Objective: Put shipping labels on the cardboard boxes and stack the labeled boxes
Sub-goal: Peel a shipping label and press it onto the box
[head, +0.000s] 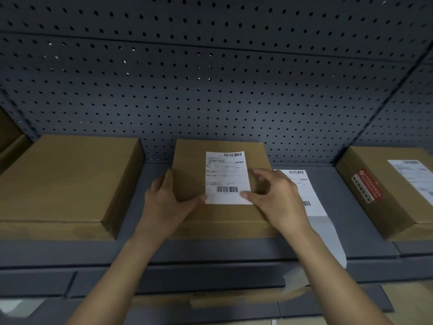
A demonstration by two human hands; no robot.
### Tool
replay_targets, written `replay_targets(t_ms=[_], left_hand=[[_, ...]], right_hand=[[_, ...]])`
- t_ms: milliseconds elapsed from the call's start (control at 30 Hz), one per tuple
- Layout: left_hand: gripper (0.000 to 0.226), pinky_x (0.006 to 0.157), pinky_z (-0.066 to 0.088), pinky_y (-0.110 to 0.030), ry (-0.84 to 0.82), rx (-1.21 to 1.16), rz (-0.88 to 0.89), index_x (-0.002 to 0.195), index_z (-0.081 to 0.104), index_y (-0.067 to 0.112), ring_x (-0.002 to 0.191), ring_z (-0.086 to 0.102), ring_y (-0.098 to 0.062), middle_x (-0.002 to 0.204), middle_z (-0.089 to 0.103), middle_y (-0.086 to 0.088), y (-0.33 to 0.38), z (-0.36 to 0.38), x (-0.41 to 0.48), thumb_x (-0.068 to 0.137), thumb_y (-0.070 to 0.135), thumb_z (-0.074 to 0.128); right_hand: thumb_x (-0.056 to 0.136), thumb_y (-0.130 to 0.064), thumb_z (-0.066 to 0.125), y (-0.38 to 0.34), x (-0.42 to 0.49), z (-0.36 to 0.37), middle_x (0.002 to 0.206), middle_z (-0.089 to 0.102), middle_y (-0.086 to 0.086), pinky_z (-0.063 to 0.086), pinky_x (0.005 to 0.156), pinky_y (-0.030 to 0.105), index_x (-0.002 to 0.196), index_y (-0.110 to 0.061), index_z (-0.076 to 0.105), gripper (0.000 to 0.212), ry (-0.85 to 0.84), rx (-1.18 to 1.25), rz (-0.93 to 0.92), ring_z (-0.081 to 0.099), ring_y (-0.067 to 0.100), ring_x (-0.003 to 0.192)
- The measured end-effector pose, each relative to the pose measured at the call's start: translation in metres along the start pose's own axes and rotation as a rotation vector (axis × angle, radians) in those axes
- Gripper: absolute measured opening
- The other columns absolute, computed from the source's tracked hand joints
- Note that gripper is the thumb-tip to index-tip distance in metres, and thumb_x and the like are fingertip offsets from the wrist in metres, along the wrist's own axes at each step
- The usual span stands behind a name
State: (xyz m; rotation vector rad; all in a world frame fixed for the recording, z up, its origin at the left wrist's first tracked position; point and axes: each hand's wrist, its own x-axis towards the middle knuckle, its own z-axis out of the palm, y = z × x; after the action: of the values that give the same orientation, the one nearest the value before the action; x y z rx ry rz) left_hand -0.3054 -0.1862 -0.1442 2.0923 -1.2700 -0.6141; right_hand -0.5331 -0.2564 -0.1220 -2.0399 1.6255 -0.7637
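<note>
Three flat, rectangular boxes of plain brown cardboard are set along a dark grey shelf (351, 195), which is backed by a matt pegboard (210, 78) dotted with small holes. The middle box (192, 160) is placed at the centre of the shelf, reaching from near its back edge to near its front edge. A white paper label (226, 174), oblong and printed with barcodes at top and bottom and fine text between, is laid upright on its lid.

The left hand (164, 202) is rested on the box's left edge, fingers fairly straight and nothing grasped, with the thumb tip pressed at the label's lower left corner. The right hand (278, 198) is held with fingers loosely bent over the label's right edge, its thumb pressed on the lower right corner.

A smooth white label sheet (311, 193) is spread just right of the box. The larger left box (65, 179) is unmarked. A red sticker (367, 187) and a white label are borne by the right box (384, 207).
</note>
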Motion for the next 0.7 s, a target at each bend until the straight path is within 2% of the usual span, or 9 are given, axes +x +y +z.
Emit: replay_targets(t_ms=[67,133,200,300,367,433,500,567,700], left_hand=[[0.109,0.109,0.039,-0.044,-0.080,-0.121,-0.062,0.151,0.027,0.028,0.134,0.040,-0.025,0.145,0.041,-0.003,-0.007,-0.003,0.003,0.062,0.071,0.073],[0.085,0.097,0.047,-0.037,-0.118,-0.239,-0.078,0.134,0.044,0.035,0.119,0.053,-0.018,0.128,0.055,0.006,-0.009,-0.004,0.005,0.062,0.067,0.076],[0.064,0.090,0.048,-0.032,-0.145,-0.365,-0.084,0.122,0.047,0.040,0.110,0.058,-0.011,0.117,0.061,0.014,-0.007,-0.004,0.003,0.069,0.053,0.080],[0.054,0.088,0.049,-0.029,-0.160,-0.500,-0.089,0.120,0.047,0.041,0.104,0.060,-0.006,0.112,0.062,0.017,-0.006,-0.003,0.003,0.077,0.042,0.079],[0.041,0.083,0.048,-0.026,-0.175,-0.605,-0.102,0.118,0.052,0.040,0.103,0.062,-0.007,0.112,0.065,0.014,-0.007,-0.003,0.003,0.084,0.033,0.074],[0.029,0.081,0.047,-0.025,-0.191,-0.674,-0.111,0.111,0.055,0.041,0.102,0.063,-0.009,0.111,0.067,0.012,-0.007,-0.004,0.003,0.088,0.028,0.069],[0.026,0.079,0.047,-0.024,-0.198,-0.702,-0.106,0.106,0.055,0.044,0.100,0.063,-0.007,0.110,0.067,0.014,-0.007,-0.003,0.002,0.090,0.027,0.067],[0.027,0.081,0.047,-0.025,-0.191,-0.707,-0.110,0.105,0.053,0.047,0.100,0.063,-0.006,0.109,0.066,0.017,-0.008,-0.001,0.002,0.090,0.029,0.066],[0.034,0.079,0.046,-0.021,-0.191,-0.708,-0.092,0.118,0.051,0.044,0.100,0.062,-0.002,0.112,0.065,0.017,-0.009,-0.001,0.002,0.091,0.028,0.065]], right_hand=[[0.075,-0.042,0.084,0.004,-0.002,-0.001,0.116,0.061,-0.004,0.050,0.088,0.035,0.133,-0.028,0.061,0.064,0.007,-0.007,0.005,0.056,0.017,0.110],[0.075,-0.041,0.084,0.009,-0.002,0.000,0.117,0.061,-0.002,0.048,0.095,0.035,0.132,-0.025,0.063,0.063,0.009,0.009,0.001,0.054,0.019,0.114],[0.075,-0.041,0.084,0.013,-0.002,0.000,0.121,0.061,-0.001,0.044,0.101,0.036,0.131,-0.024,0.064,0.063,0.017,0.023,0.008,0.050,0.022,0.119],[0.077,-0.038,0.082,0.017,-0.003,0.001,0.121,0.060,-0.001,0.042,0.104,0.040,0.128,-0.024,0.066,0.055,0.052,0.007,-0.016,0.049,0.023,0.120],[0.083,-0.036,0.079,0.016,-0.005,0.003,0.121,0.059,-0.004,0.040,0.106,0.039,0.126,-0.022,0.067,0.046,0.066,-0.006,-0.103,0.051,0.021,0.120],[0.091,-0.035,0.071,0.014,-0.007,0.007,0.127,0.059,-0.005,0.038,0.110,0.037,0.127,-0.020,0.067,0.039,0.036,-0.041,-0.274,0.050,0.017,0.125],[0.099,-0.036,0.057,0.015,-0.007,0.013,0.141,0.056,-0.003,0.032,0.115,0.038,0.130,-0.018,0.065,0.037,-0.051,-0.152,-0.493,0.043,0.016,0.138],[0.103,-0.038,0.041,0.015,-0.006,0.019,0.154,0.045,-0.002,0.021,0.122,0.036,0.139,-0.016,0.057,0.046,-0.219,-0.254,-0.640,0.027,0.013,0.149],[0.102,-0.056,0.013,0.010,0.005,0.017,0.165,0.012,-0.010,0.001,0.125,0.027,0.157,-0.020,0.026,0.067,-0.487,-0.338,-0.639,-0.002,-0.001,0.151]])
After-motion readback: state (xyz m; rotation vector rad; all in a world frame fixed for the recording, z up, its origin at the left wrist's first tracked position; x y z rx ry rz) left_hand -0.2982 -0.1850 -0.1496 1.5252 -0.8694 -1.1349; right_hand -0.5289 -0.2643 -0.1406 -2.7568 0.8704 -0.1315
